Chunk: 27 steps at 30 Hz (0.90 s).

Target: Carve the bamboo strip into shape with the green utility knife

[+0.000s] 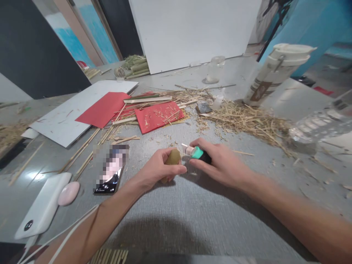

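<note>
At the middle of the grey worktop (pixel 154 216), I see both hands close together, each with something in it. The left hand (pixel 161 167) has its grip clamped on a rounded olive-brown piece (pixel 173 157), the thumb lying along its near side. The right hand (pixel 220 159) has its grip wrapped about a black-and-teal tool (pixel 197 152), whose pale tip points left toward the olive-brown piece; from my view I cannot tell whether the two touch.

To the left of these, beside the left forearm, I have a phone (pixel 117 174) lying flat, most of its screen blurred into blocks. Farther left, a white device (pixel 44 205) with a cable lies against a pink rounded thing (pixel 68 193).

Beyond the hands, a red packet (pixel 161 116) strewn with straw bits lies next to pale sticks (pixel 148 99), and a red sheet (pixel 101 110) overlaps a white board (pixel 60 113). Over on my right, a heap of straw (pixel 244 117) spreads toward a ridged clear bottle (pixel 321 123); a pale tumbler (pixel 275 77) is behind the heap, and a clear jar (pixel 216 69) is farther back.
</note>
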Each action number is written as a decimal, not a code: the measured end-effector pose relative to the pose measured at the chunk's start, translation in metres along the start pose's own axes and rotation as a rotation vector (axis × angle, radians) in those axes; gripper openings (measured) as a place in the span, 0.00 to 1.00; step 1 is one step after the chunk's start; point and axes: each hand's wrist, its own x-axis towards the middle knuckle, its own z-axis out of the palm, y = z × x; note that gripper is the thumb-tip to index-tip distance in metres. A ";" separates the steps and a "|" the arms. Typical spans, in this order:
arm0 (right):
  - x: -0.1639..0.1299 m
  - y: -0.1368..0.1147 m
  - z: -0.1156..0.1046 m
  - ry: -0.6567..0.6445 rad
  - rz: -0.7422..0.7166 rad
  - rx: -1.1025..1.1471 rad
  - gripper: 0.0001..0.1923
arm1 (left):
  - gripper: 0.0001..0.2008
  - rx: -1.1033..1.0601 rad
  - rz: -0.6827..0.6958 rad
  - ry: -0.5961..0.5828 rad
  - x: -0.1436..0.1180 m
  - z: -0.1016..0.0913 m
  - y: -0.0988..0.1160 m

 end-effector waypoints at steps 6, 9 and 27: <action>-0.003 -0.006 0.001 -0.091 -0.154 -0.057 0.12 | 0.23 0.019 0.019 0.018 -0.001 0.003 0.003; -0.004 -0.004 0.001 -0.102 -0.207 -0.076 0.13 | 0.23 0.076 0.028 0.029 -0.002 0.005 0.006; -0.008 -0.009 -0.006 -0.170 -0.267 -0.151 0.18 | 0.22 0.369 0.174 0.082 -0.003 0.010 0.007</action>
